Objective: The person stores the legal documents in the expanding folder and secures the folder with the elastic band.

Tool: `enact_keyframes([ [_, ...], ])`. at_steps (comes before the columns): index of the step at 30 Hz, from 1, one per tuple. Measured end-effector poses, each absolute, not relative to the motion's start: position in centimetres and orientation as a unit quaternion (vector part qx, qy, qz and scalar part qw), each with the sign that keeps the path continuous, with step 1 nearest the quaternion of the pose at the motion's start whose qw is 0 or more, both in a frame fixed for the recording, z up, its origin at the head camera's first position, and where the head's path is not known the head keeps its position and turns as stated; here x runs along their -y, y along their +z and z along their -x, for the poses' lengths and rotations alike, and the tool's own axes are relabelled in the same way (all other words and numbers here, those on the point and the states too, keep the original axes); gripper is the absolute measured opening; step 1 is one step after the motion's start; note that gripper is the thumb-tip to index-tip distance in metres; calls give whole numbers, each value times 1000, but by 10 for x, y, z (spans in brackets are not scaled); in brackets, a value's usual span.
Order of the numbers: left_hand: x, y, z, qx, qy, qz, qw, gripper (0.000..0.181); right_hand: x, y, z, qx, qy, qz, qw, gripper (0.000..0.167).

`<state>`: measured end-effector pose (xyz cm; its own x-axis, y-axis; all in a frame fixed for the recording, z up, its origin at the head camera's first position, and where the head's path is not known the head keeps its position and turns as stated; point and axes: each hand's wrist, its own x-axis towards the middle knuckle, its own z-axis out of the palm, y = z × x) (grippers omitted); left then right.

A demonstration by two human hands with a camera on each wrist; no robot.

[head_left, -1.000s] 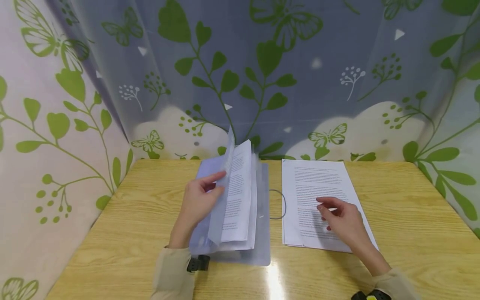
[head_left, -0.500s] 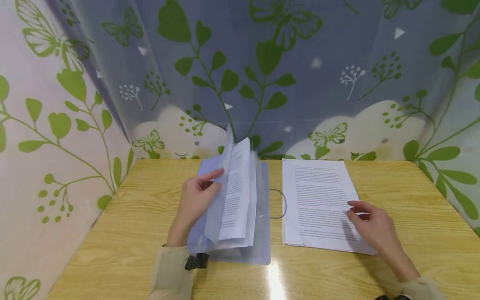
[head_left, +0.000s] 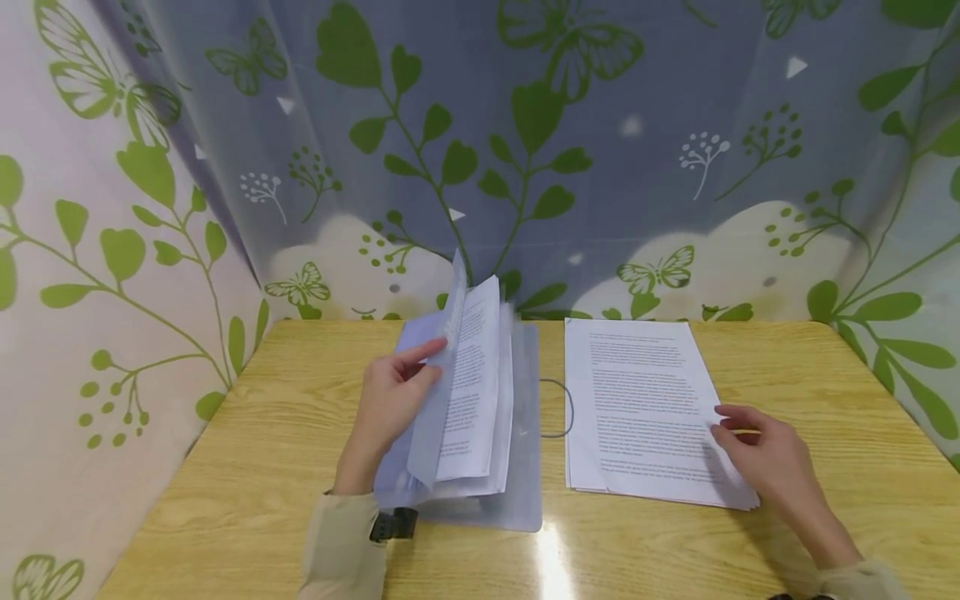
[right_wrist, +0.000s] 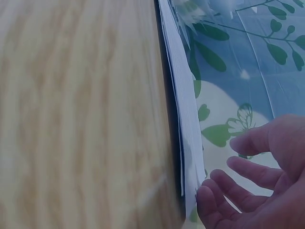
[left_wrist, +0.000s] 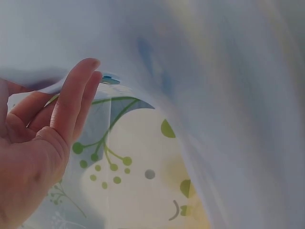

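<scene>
A translucent blue folder (head_left: 528, 475) lies open on the left of the table, with printed sheets (head_left: 471, 392) standing up inside. My left hand (head_left: 386, 408) pinches a raised clear sleeve (head_left: 433, 425) between thumb and fingers; in the left wrist view this hand (left_wrist: 43, 148) is beside the blurred plastic. A stack of printed paper (head_left: 645, 400) lies flat to the right of the folder. At the stack's right edge is my right hand (head_left: 772, 462), fingers relaxed and slightly bent. The right wrist view has this hand (right_wrist: 267, 181) with fingers apart, close to the paper edge (right_wrist: 188, 105).
A thin grey loop (head_left: 571, 408) sits between the folder and the paper stack, partly over the gap. The wooden table (head_left: 255, 467) ends at a patterned curtain (head_left: 637, 167) behind and at both sides.
My right hand has moved right, from above the middle of the paper stack to its right edge. My left hand and the sleeve have shifted slightly left.
</scene>
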<state>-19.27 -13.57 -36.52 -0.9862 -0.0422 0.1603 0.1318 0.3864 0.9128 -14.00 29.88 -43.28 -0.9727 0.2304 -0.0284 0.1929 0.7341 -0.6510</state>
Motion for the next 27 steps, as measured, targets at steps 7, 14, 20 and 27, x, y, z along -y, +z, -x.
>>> enact_keyframes([
  [7,136,-366,192,829,-552,30,81,35,-306,-433,139,934,338,114,25,51],
  [14,136,-367,193,826,-557,33,81,35,-313,-433,139,936,331,116,20,53],
  [20,136,-368,192,825,-558,31,83,35,-317,-432,141,940,319,120,1,53],
  [27,136,-368,192,824,-559,30,84,35,-320,-432,144,955,284,84,-20,60],
])
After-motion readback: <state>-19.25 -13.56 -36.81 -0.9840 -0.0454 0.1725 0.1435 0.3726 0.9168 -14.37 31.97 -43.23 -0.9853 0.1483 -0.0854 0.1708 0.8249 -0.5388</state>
